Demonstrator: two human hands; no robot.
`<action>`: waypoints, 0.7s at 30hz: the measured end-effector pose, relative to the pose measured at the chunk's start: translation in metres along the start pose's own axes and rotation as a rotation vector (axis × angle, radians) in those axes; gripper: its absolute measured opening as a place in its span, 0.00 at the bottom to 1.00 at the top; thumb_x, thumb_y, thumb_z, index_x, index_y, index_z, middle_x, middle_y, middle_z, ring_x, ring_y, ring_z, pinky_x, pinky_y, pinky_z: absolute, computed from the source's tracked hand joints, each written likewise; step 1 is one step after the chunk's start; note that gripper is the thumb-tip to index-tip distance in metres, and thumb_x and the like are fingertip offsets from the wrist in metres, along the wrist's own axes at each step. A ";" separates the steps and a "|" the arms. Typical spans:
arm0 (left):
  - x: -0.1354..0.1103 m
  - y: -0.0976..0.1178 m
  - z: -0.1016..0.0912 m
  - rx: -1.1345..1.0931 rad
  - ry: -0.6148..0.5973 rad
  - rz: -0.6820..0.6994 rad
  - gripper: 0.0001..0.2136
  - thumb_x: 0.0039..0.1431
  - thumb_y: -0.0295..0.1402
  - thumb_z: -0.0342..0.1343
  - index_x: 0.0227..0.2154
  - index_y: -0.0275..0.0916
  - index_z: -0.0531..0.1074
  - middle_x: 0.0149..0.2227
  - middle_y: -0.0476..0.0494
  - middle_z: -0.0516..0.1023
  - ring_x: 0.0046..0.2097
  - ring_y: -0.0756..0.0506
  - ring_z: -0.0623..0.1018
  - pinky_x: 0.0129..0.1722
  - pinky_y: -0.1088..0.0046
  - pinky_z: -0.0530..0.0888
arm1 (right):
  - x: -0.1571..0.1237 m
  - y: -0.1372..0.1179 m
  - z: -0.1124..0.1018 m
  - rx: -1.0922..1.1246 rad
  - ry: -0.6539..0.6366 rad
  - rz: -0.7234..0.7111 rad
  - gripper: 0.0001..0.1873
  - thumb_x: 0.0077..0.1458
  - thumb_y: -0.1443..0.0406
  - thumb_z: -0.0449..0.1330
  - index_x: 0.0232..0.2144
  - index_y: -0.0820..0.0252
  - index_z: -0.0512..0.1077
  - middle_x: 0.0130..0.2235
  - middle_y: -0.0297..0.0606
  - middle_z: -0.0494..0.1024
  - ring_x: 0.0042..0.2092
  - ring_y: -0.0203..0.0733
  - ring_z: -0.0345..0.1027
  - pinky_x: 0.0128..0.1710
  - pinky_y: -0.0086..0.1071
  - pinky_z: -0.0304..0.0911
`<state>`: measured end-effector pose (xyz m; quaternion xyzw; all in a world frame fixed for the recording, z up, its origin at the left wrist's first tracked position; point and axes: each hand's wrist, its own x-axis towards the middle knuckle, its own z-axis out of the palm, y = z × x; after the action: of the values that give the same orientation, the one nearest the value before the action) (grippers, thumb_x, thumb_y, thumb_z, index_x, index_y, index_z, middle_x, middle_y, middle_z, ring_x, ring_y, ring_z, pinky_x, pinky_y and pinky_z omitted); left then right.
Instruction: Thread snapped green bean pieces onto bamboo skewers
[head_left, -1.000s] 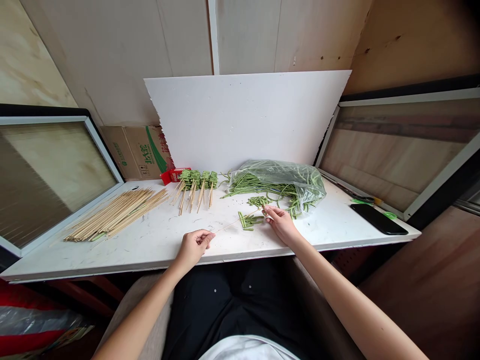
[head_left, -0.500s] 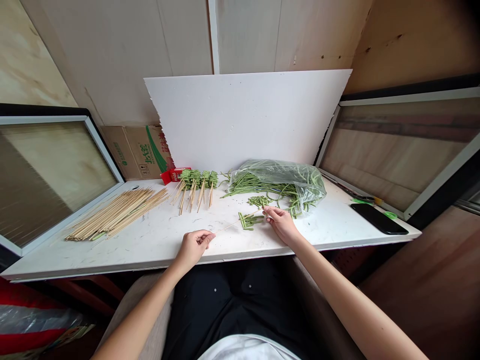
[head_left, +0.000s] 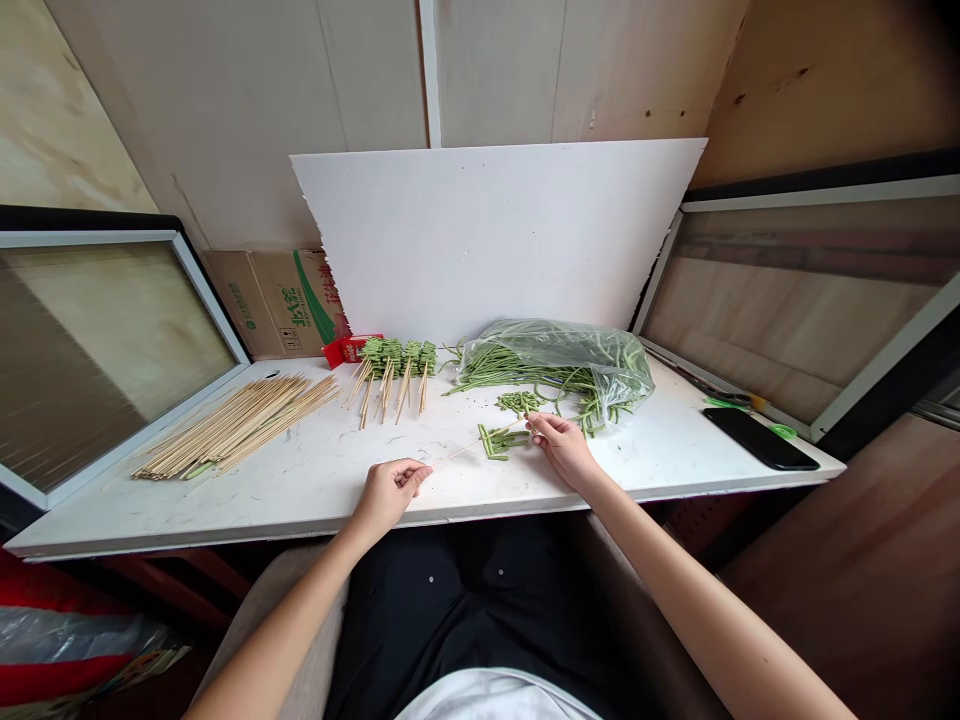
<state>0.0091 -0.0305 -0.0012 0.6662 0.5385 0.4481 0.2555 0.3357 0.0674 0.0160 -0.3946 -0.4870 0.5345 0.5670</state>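
My left hand [head_left: 391, 492] is closed in a pinch round one end of a thin bamboo skewer [head_left: 469, 447], low over the front of the table. The skewer slants up to the right. At its far end my right hand [head_left: 562, 447] pinches a small piece of long bean, mostly hidden by the fingers. Just left of the right hand lie cut bean pieces [head_left: 495, 443]. Behind it is a little heap of short bean ends [head_left: 517, 401]. A clear plastic bag [head_left: 555, 345] of long green beans [head_left: 510, 372] lies farther back.
Loose bamboo skewers [head_left: 232, 425] are piled on the left of the white table [head_left: 315, 500]. Several bean-loaded skewers [head_left: 397, 365] rest at the back beside a red packet [head_left: 345, 349]. A black phone [head_left: 761, 438] lies at the right; a cardboard box [head_left: 274, 305] stands back left.
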 end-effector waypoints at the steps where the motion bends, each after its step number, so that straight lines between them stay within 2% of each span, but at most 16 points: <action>1: 0.000 0.000 0.000 -0.001 0.001 -0.003 0.19 0.63 0.48 0.59 0.33 0.35 0.81 0.20 0.47 0.73 0.23 0.49 0.71 0.26 0.75 0.67 | 0.000 -0.001 0.001 0.027 0.000 0.007 0.21 0.44 0.48 0.75 0.34 0.56 0.82 0.38 0.40 0.80 0.33 0.38 0.65 0.33 0.32 0.63; 7: -0.001 0.000 0.001 -0.003 0.001 -0.006 0.19 0.63 0.48 0.59 0.32 0.35 0.81 0.20 0.48 0.74 0.24 0.49 0.71 0.26 0.75 0.67 | -0.003 -0.006 0.001 0.119 -0.029 0.049 0.19 0.43 0.51 0.76 0.33 0.56 0.82 0.35 0.37 0.78 0.31 0.36 0.64 0.33 0.32 0.62; 15: -0.001 -0.001 0.000 0.011 -0.019 0.016 0.19 0.63 0.48 0.60 0.32 0.35 0.82 0.20 0.47 0.74 0.24 0.48 0.72 0.27 0.74 0.68 | -0.004 -0.008 0.001 0.032 -0.054 0.012 0.20 0.43 0.48 0.74 0.30 0.57 0.79 0.32 0.36 0.76 0.29 0.36 0.61 0.34 0.32 0.63; 21: -0.001 0.003 -0.001 0.003 -0.020 0.011 0.18 0.62 0.48 0.60 0.32 0.35 0.82 0.20 0.48 0.74 0.23 0.49 0.72 0.25 0.74 0.66 | -0.005 -0.008 0.002 -0.044 -0.050 -0.011 0.22 0.44 0.46 0.73 0.29 0.57 0.80 0.33 0.38 0.78 0.30 0.37 0.62 0.34 0.33 0.63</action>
<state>0.0093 -0.0326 0.0016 0.6742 0.5327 0.4420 0.2576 0.3360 0.0611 0.0235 -0.3906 -0.5149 0.5302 0.5488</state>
